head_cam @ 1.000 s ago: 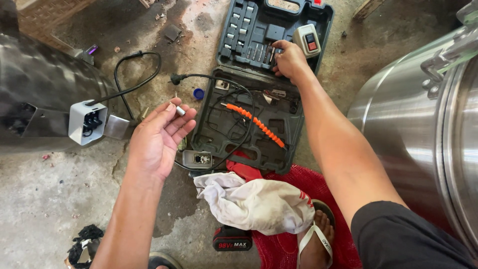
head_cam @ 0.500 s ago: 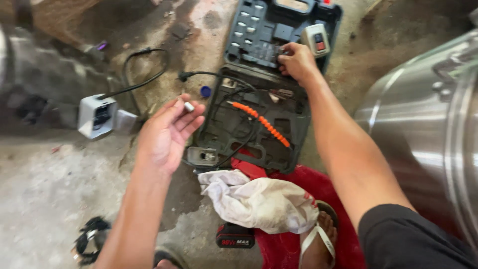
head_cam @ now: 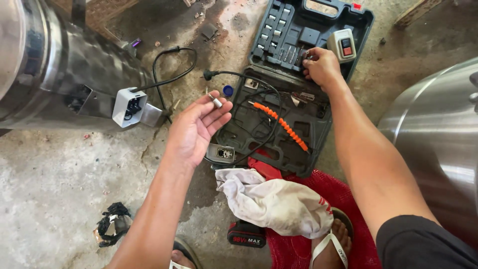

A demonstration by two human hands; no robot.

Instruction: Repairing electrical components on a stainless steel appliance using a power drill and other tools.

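My left hand (head_cam: 195,128) is held palm up over the concrete floor, with a small silver socket bit (head_cam: 216,101) pinched at its fingertips. My right hand (head_cam: 322,67) reaches into the lid half of an open dark tool case (head_cam: 298,124), fingers on a row of bits (head_cam: 291,54). An orange flexible shaft (head_cam: 280,124) and a black cable (head_cam: 249,99) lie in the case's lower half. A white switch box with a red button (head_cam: 342,46) rests in the lid beside my right hand.
A steel drum (head_cam: 55,69) with a white connector box (head_cam: 128,107) lies at left; another steel drum (head_cam: 438,144) stands at right. A dirty white rag (head_cam: 274,201) lies on red cloth (head_cam: 343,194) by my sandalled foot (head_cam: 334,239). A black battery pack (head_cam: 246,234) sits below.
The view has shifted slightly. My right hand stays at the bits in the case lid. My left hand keeps the socket bit at its fingertips, palm up.
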